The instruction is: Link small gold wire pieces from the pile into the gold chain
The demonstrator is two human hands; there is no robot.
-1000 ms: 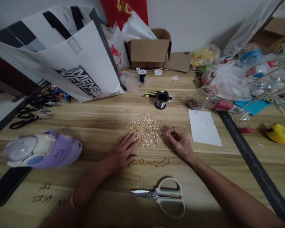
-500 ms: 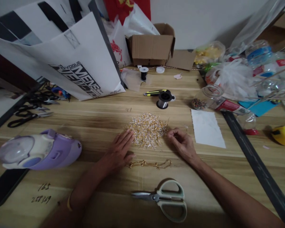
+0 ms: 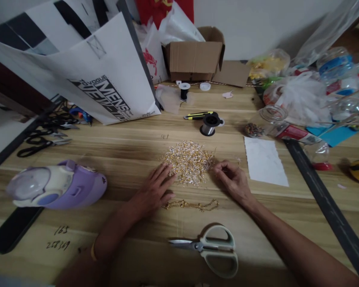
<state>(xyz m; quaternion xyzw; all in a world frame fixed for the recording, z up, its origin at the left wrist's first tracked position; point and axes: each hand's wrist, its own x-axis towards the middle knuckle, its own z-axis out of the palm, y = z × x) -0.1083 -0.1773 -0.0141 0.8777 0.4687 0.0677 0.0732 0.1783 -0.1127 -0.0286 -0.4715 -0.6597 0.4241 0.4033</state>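
A heap of small gold and silver metal findings (image 3: 190, 161) lies in the middle of the wooden table (image 3: 131, 147). My left hand (image 3: 154, 191) rests flat on the table with fingers stretched out, fingertips touching the heap's left edge. My right hand (image 3: 231, 181) sits at the heap's right edge with fingers curled in a pinch; what it pinches is too small to make out. A short gold chain (image 3: 191, 205) lies between my wrists. Grey-handled scissors (image 3: 211, 249) lie nearer to me.
A purple and white bottle (image 3: 55, 185) lies at the left. A spool of clear thread (image 3: 209, 124), a yellow-black cutter (image 3: 197, 115), a white paper (image 3: 265, 161), a bead jar (image 3: 263, 121), a big paper bag (image 3: 86, 75), a cardboard box (image 3: 194, 56) and black scissors (image 3: 44, 139) surround the work spot.
Both hands keep their places at the heap; only the head camera has shifted slightly, moving the scene a little right and down.
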